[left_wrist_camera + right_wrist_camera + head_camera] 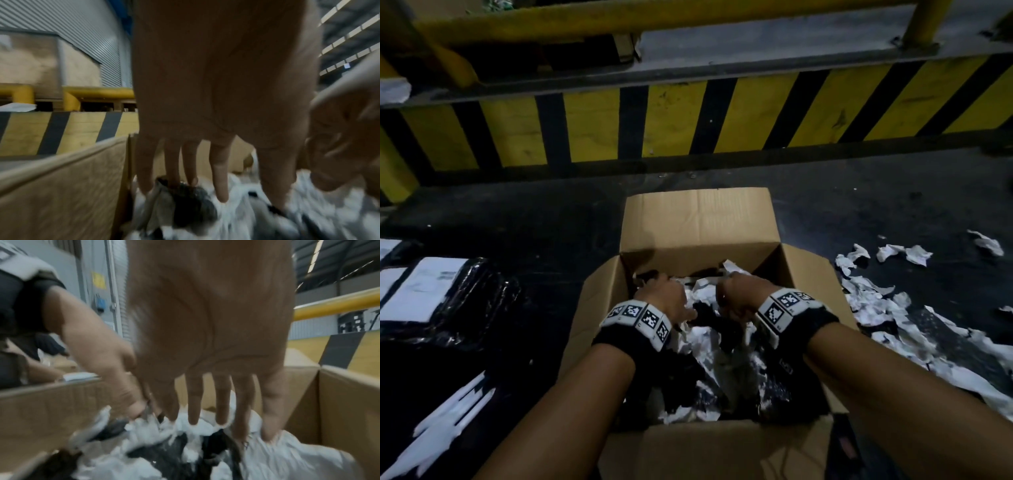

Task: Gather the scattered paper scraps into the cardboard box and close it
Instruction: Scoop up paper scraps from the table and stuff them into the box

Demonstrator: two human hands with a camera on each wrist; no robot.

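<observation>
Both hands, left hand [662,297] and right hand [739,295], press flat-fingered, grips released, on paper scraps [703,337] inside the cardboard box [697,219]. Springy scraps may spill; more scraps [873,301] lie on the floor.

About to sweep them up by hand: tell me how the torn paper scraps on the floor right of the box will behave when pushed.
The paper scraps look thin, crumpled and torn, so they are probably very light and floppy. Pushed, they will likely bunch rather than slide as one. They lie loose in separate bits beside the cardboard box, so some may stray.
</observation>
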